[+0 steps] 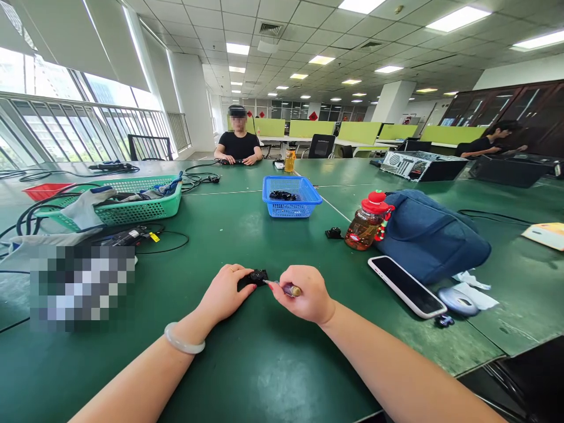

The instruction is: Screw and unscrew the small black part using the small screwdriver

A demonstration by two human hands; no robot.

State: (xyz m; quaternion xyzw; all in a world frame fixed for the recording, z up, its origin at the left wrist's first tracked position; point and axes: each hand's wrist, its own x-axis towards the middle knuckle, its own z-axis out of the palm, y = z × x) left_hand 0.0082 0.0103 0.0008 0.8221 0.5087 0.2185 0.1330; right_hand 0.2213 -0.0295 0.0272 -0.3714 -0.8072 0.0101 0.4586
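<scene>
My left hand point(227, 292) is closed at the fingertips on a small black plastic part point(259, 277), holding it against the green table point(247, 370). In my right hand point(305, 294) is a small screwdriver point(292, 290) with a yellowish handle end, its thin metal shaft pointing left. The screwdriver tip meets or almost meets the right side of the black part; exact contact is too small to tell. My fingers hide some of the part and most of the handle. Beyond my hands stands a blue basket point(292, 209) containing small black pieces point(282, 195).
At right are a phone point(408, 286), a blue bag point(434, 235), a red-lidded bottle point(365, 226), a black piece point(333, 233) and a mouse point(458, 301). A green basket point(165, 207) with cables and gloves stands left. Across the table sits a person point(239, 144).
</scene>
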